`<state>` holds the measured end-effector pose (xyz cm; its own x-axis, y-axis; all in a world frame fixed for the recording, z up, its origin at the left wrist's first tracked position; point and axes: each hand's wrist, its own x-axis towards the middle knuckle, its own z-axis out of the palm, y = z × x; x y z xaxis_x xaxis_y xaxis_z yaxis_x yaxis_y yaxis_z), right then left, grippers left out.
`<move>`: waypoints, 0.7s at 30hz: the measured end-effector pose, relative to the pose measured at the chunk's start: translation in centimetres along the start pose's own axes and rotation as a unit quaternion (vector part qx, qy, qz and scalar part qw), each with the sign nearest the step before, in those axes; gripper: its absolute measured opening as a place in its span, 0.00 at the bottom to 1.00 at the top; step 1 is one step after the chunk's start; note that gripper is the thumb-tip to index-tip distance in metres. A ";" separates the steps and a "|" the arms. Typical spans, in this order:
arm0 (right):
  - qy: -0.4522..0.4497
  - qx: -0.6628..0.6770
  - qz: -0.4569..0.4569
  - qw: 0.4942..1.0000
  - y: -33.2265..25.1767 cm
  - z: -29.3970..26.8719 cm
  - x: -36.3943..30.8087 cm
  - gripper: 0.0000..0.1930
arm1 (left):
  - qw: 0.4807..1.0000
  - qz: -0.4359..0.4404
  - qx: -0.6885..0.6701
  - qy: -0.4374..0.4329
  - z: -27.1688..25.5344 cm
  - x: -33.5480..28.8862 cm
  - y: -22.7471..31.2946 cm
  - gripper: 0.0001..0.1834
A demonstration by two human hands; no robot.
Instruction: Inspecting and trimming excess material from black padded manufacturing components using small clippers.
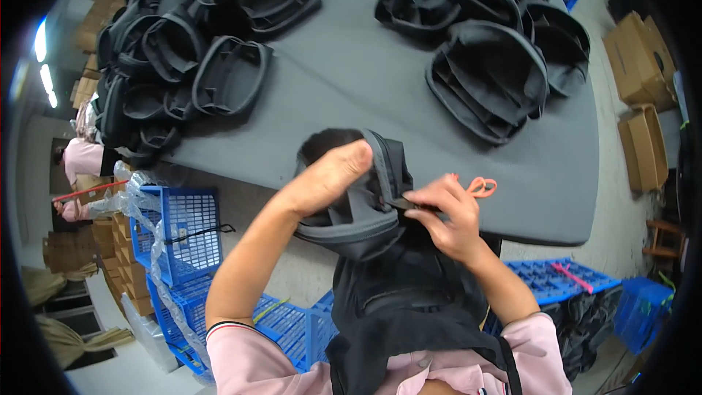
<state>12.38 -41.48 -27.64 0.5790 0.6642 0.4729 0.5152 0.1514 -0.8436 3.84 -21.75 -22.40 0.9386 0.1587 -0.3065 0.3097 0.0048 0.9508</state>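
Note:
A black bag [351,229] with grey-trimmed edges sits gaping at the near table edge. My left hand [333,175] is closed on it, thumb over the rim and fingers hidden inside. At the bag's right side, my right hand [450,216] pinches what looks like a pair of scissors [482,188]. Their orange loops stick out past my knuckles, and a dark metal tip shows between thumb and forefinger, touching or very near the grey trim. Exact contact is too small to tell.
More black bags lie heaped on the grey table [344,80], at left [232,77] and right [488,80]. Blue plastic crates [191,238] flank me below. Cardboard boxes [640,58] stand at right. A person in pink [84,161] is at far left.

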 end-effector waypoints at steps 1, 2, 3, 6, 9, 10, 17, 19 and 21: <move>0.004 -0.033 -0.039 0.999 -0.2 -0.4 0.0 0.15 | 0.997 0.033 0.062 -0.013 -0.1 -0.5 0.3 0.24; 0.039 -0.045 -0.084 0.995 -0.7 -0.5 -0.3 0.15 | 0.990 0.065 0.125 -0.023 -0.3 -1.2 0.8 0.24; 0.045 -0.051 -0.107 0.992 -1.4 -0.9 -0.7 0.16 | 0.984 0.116 0.126 -0.041 0.3 -1.9 2.1 0.23; 0.037 -0.048 -0.143 0.988 -3.2 -1.8 0.0 0.20 | 0.968 0.142 0.195 -0.063 1.7 -3.1 4.7 0.22; 0.030 -0.025 -0.094 0.995 -4.1 -2.0 -0.7 0.21 | 0.991 0.031 -0.127 0.019 1.7 -3.7 3.4 0.17; 0.045 -0.038 -0.098 0.993 -4.1 -2.4 -1.4 0.20 | 0.991 0.042 -0.123 0.021 1.2 -3.6 4.2 0.17; 0.034 -0.019 0.027 0.999 -3.8 -1.3 -1.0 0.14 | 0.895 0.348 -0.149 0.235 -13.1 -3.2 16.7 0.19; 0.036 -0.014 0.013 0.999 -4.4 -1.1 -0.6 0.09 | 0.858 0.359 -0.170 0.325 -19.3 -3.7 19.6 0.32; 0.038 0.015 0.065 0.997 -4.1 -1.8 -0.5 0.07 | 0.878 0.229 -0.136 0.398 -21.2 -4.3 19.7 0.54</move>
<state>11.11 -43.73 -23.91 0.6871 0.6220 0.3755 0.4137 0.0900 -0.9060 2.63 -1.37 -1.36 0.5185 0.8440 0.1372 -0.2223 -0.0218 0.9747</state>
